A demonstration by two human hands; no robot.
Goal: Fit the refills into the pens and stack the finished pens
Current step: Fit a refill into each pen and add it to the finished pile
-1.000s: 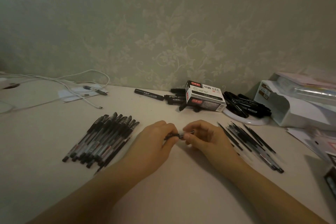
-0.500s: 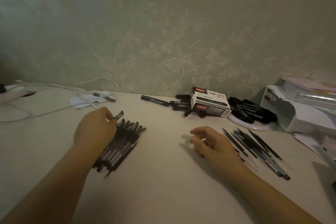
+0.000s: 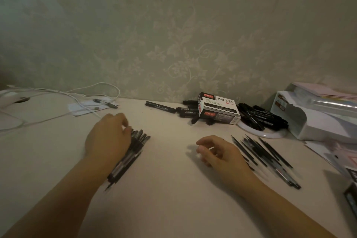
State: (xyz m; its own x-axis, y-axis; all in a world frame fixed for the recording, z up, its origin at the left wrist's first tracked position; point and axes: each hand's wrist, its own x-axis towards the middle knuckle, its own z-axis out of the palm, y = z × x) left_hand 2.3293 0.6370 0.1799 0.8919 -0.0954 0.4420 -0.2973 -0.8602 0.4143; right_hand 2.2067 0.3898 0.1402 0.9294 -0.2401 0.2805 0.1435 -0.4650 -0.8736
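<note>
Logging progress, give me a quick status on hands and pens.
Left hand resting on pen stack. Right hand empty, loosely curled, beside the refills. Nothing in the way.

The scene is dimly and evenly lit, with a greenish-grey cast. Soft shadows are cast on the table (image 3: 173, 199) beneath the right hand (image 3: 222, 152). Slight motion blur is seen throughout, and straight lines are bowed toward the edges.

bare counter (image 3: 170, 160) lies open between the left hand (image 3: 108, 139) and right hand (image 3: 222, 152). beyond them, markers (image 3: 185, 111) and a marker box (image 3: 218, 109) block the way; refills (image 3: 270, 158) crowd just right of the right hand.
</note>
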